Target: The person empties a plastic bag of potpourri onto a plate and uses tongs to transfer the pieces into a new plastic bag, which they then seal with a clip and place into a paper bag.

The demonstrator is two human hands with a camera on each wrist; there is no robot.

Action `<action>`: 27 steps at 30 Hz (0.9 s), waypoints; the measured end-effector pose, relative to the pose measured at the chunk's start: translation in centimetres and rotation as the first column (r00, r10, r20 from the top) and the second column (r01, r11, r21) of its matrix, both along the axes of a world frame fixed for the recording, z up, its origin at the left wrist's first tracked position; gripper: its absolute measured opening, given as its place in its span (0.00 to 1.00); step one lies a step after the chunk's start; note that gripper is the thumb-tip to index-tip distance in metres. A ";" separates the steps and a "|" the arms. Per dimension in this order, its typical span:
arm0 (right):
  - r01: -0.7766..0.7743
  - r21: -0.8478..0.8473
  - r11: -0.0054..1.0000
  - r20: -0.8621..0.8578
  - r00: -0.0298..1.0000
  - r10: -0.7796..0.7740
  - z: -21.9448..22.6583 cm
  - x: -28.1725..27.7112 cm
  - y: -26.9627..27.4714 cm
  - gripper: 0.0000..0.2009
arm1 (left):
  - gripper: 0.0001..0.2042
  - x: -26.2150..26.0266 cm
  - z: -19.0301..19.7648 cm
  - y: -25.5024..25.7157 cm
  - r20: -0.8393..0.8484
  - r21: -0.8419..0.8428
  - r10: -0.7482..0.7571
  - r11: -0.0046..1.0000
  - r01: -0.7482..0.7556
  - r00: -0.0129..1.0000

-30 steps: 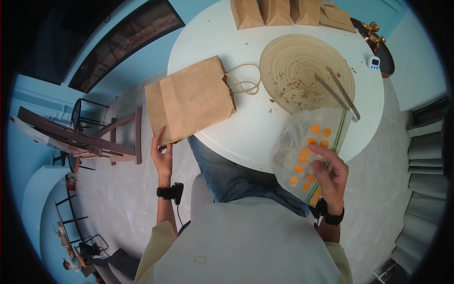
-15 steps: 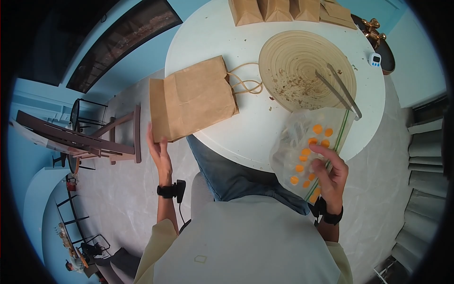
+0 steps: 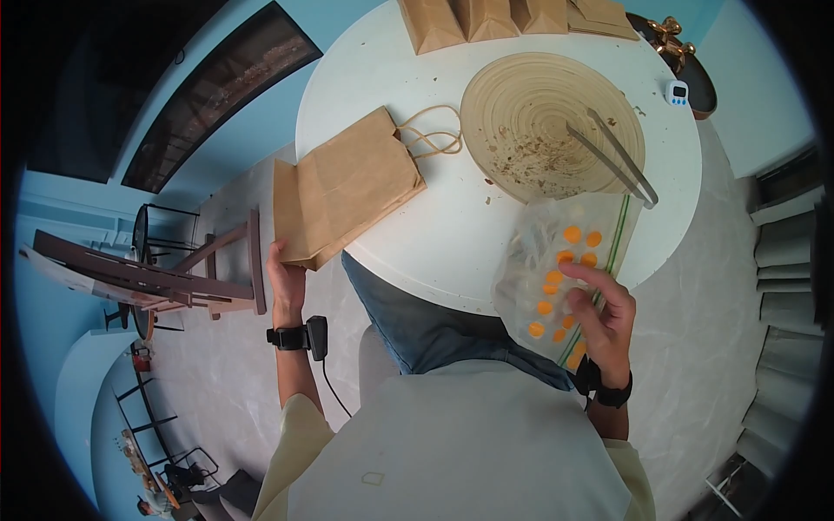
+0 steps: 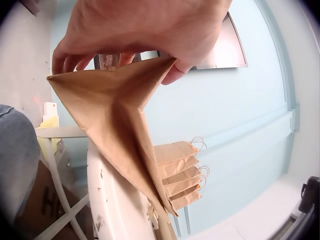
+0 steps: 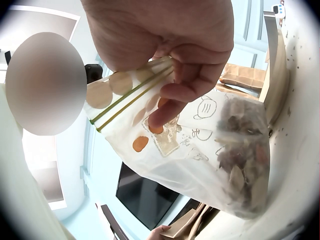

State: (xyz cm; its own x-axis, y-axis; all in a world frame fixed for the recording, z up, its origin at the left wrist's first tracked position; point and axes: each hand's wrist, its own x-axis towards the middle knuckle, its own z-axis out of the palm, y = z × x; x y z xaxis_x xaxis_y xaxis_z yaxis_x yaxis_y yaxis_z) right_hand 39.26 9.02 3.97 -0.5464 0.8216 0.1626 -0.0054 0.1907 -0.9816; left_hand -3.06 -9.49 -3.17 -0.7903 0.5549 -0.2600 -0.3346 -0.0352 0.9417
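Note:
My left hand (image 3: 287, 285) grips the folded bottom end of a brown paper bag (image 3: 352, 193) with twisted handles, thumb on one side and fingers on the other in the left wrist view. The bag lies flattened at the white table's left edge, its bottom end out past the rim and its handles pointing toward the middle. My right hand (image 3: 610, 328) pinches a translucent zip bag (image 5: 165, 165) near its green zip line, with thumb and fingers curled. Orange dots and small drawings mark this bag, and dried brown pieces (image 5: 242, 165) fill its lower end.
A round bamboo plate (image 3: 512, 82) with brown crumbs bears metal tongs (image 3: 646, 200). Several paper bags (image 3: 491, 24) stand at the table's (image 3: 360, 78) far edge. A small timer (image 3: 677, 94) is at the right, and a brown chair (image 3: 258, 260) stands left on the floor.
The left hand's fingers spread beside the paper bag's bottom, then took hold of it. The bag has turned, its bottom end coming lower toward me. The right hand keeps its pinch on the zip bag.

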 end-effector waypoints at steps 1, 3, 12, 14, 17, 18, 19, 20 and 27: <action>-0.007 0.010 1.000 -0.010 1.000 0.007 -0.1 0.0 0.0 0.17 | 0.22 -0.3 0.0 0.0 -0.005 -0.002 -0.010 1.000 0.010 1.000; -0.001 0.016 1.000 -0.025 1.000 0.002 -0.1 0.0 0.1 0.17 | 0.15 -0.9 0.3 0.0 -0.130 0.002 0.078 0.997 -0.079 0.988; -0.040 0.023 0.999 -0.048 0.998 0.041 0.0 0.4 0.3 0.17 | 0.10 -1.1 8.4 4.9 -0.648 0.125 0.210 0.977 -0.170 0.732; -0.050 -0.023 0.998 -0.054 0.997 0.049 0.1 0.4 0.2 0.17 | 0.09 -0.7 10.5 6.5 -0.842 0.169 0.225 0.973 -0.157 0.491; -0.046 -0.005 0.999 -0.070 0.996 0.046 -0.1 0.5 0.2 0.16 | 0.08 1.8 13.9 8.7 -0.945 0.107 0.155 0.978 -0.178 0.286; -0.044 -0.008 0.999 -0.072 0.996 0.043 -0.1 0.6 0.2 0.16 | 0.08 2.7 14.7 9.3 -0.946 0.104 0.152 0.979 -0.175 0.285; -0.047 -0.010 0.999 -0.069 0.997 0.046 -0.1 0.6 0.2 0.16 | 0.08 3.6 15.4 10.0 -0.970 0.061 0.101 0.981 -0.182 0.221; -0.050 -0.011 0.999 -0.066 0.997 0.049 -0.1 0.7 0.2 0.16 | 0.08 4.3 15.9 10.7 -0.987 0.018 0.049 0.981 -0.192 0.156; -0.042 -0.026 0.999 -0.072 0.997 0.040 -0.2 0.8 0.2 0.16 | 0.11 6.0 16.7 14.7 -0.984 -0.159 -0.171 0.966 -0.203 -0.045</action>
State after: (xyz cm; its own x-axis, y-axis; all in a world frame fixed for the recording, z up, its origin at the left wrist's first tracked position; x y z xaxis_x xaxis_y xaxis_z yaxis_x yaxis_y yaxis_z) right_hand 40.01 9.25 3.76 -0.5675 0.8033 0.1807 -0.0834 0.1623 -0.9832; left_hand 2.93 5.21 13.53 -0.3319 0.6210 0.7101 0.9432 0.2050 0.2616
